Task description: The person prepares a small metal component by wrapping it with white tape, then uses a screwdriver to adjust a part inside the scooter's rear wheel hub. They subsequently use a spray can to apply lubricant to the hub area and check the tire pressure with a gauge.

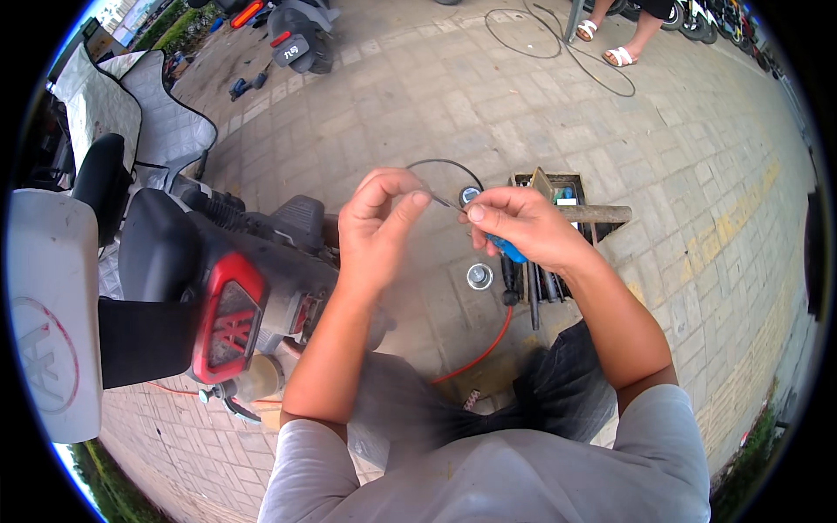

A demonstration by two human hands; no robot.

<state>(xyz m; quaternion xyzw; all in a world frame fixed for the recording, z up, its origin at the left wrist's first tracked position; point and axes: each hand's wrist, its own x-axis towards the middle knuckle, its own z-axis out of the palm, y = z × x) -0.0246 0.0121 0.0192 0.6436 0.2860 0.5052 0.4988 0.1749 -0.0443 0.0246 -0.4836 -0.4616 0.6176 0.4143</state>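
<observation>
My left hand (pixel 384 213) pinches a thin dark cable (pixel 446 201) in front of me. My right hand (pixel 527 227) grips a blue-handled tool (pixel 511 252), with thumb and forefinger at the cable's end; its exact tip is too small to tell. The cable loops up behind them near a small round item (pixel 470 193). Below my hands stands an open metal tin (pixel 479 276). A toolbox (pixel 565 186) with metal bars and a long grey tube (pixel 602 214) sits to the right, and a black tool (pixel 509 294) joined to a red hose (pixel 493 343) lies beside it.
A scooter (pixel 161 248) with a red rear light crowds my left, a quilted cover (pixel 179 118) behind it. Ahead are another scooter (pixel 296 48), coiled cable (pixel 602 78) and a person's sandalled feet (pixel 621 56) by a pole (pixel 573 22) on the paving.
</observation>
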